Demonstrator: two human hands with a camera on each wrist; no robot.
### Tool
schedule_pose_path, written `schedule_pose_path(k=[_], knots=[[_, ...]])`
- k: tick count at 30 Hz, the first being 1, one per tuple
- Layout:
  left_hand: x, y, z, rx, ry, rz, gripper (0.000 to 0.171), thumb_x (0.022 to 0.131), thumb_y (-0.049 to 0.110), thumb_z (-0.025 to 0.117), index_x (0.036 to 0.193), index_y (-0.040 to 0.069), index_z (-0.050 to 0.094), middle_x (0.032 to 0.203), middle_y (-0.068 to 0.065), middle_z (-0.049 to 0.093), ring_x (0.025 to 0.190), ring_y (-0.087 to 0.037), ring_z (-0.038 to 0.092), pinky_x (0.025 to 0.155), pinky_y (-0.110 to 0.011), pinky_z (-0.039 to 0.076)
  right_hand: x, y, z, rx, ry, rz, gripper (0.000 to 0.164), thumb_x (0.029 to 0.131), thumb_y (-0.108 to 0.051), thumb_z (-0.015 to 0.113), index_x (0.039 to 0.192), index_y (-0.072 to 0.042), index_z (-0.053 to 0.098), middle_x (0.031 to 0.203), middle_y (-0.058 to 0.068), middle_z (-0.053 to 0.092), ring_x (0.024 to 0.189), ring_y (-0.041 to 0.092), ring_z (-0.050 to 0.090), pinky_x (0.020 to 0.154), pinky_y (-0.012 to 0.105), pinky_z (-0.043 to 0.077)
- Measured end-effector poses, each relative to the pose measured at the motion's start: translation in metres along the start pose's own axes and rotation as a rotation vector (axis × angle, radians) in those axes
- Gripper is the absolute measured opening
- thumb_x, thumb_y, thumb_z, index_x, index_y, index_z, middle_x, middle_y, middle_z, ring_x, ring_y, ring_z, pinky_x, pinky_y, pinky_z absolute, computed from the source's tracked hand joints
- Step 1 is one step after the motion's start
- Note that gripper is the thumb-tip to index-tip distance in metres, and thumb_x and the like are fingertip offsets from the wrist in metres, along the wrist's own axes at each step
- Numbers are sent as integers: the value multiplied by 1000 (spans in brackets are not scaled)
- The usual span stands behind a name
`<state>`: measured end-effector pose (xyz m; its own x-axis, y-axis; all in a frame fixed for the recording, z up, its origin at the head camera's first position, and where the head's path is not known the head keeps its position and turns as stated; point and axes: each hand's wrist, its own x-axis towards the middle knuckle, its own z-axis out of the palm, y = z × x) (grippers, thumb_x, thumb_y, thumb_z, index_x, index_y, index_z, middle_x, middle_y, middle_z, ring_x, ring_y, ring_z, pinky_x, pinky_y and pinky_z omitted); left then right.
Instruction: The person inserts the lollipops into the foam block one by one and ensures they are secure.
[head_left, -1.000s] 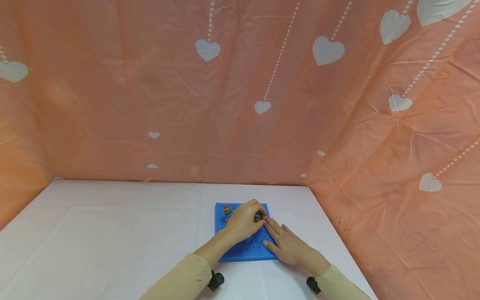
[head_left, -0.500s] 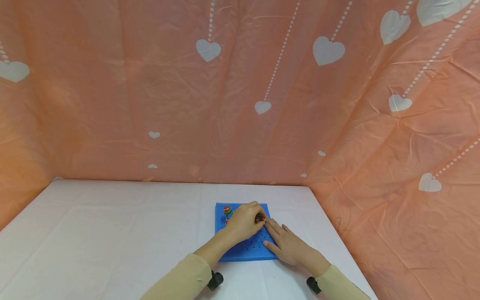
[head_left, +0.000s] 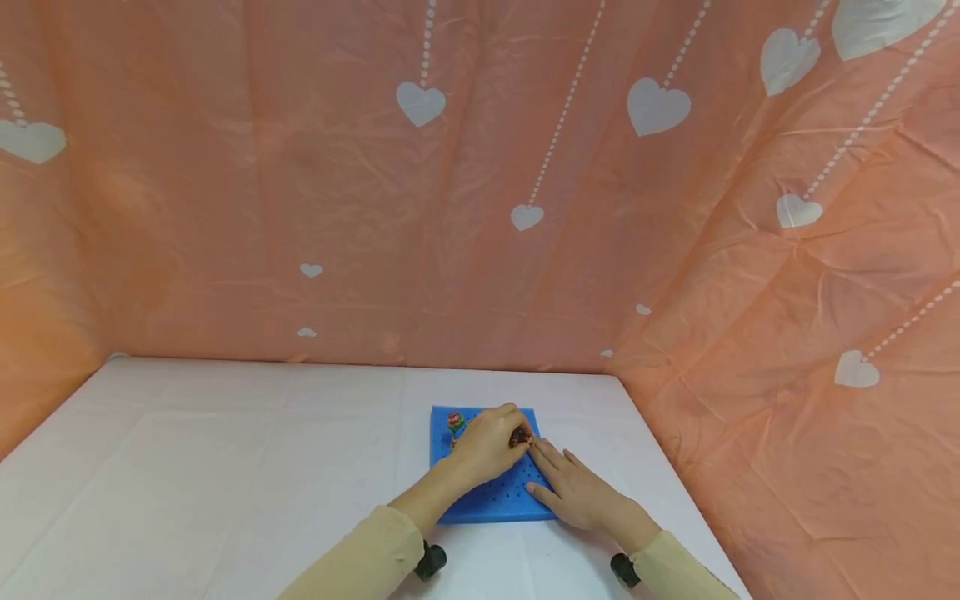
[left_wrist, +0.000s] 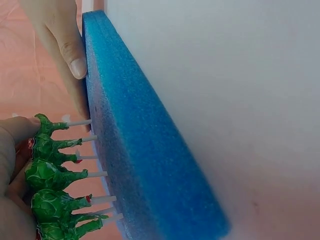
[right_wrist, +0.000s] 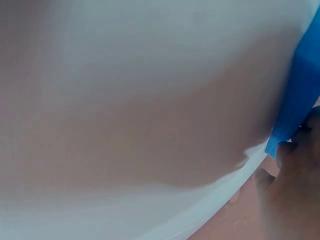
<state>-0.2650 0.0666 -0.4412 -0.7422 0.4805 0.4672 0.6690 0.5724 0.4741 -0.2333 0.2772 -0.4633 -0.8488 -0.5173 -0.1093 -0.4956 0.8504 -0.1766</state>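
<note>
A blue foam board (head_left: 498, 507) dotted with small holes lies on the table. Several lollipops stick out of it on white sticks; one with a red and green wrapper (head_left: 455, 421) shows at the far left in the head view. My left hand (head_left: 489, 442) reaches over the board and pinches a lollipop (left_wrist: 44, 125) at the end of the row, its stick against the foam. Green wrappers of the other lollipops (left_wrist: 50, 205) line up beside that thumb. My right hand (head_left: 577, 492) lies with straight fingers on the board's right side, fingertips close to the left hand's.
A white cloth (head_left: 225, 467) covers the table around the board. Behind and to the right hangs an orange curtain (head_left: 360, 208) printed with white hearts. Dark wrist cameras (head_left: 431, 562) sit below both forearms.
My left hand has dipped slightly toward the board with the pinched lollipop, mostly in the first half second. The right hand stays in place. The head view has shifted a little.
</note>
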Motion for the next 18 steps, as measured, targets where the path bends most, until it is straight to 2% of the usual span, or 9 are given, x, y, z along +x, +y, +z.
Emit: schedule_pose_path(k=[4,8,12,18], knots=[[0,2,-2,33,-1,23,10,94,16,79,103,13,77,94,3,69,85,-10,64,89,-33,57,1,1,-1,54,-3,10,75,110,-51,42,163,0,25,170,17,23,157,36,22,124,61,22],[-3,3,-4,71,3,50,14,95,18,78,107,12,76,96,2,70,88,-10,66,104,-42,53,3,2,-1,143,3,12,77,108,-50,47,162,1,26,170,18,23,157,37,20,125,62,19],[-5,3,-6,101,15,73,21,95,19,78,114,11,75,102,0,71,95,-13,68,106,-44,52,3,3,-5,221,13,8,79,108,-47,52,162,2,24,169,21,22,157,40,19,124,64,16],[-10,3,-16,151,33,64,30,96,27,77,121,13,73,116,0,72,114,-20,68,106,-45,51,3,5,-9,239,72,17,78,108,-45,52,164,0,21,171,20,19,157,38,19,124,64,14]])
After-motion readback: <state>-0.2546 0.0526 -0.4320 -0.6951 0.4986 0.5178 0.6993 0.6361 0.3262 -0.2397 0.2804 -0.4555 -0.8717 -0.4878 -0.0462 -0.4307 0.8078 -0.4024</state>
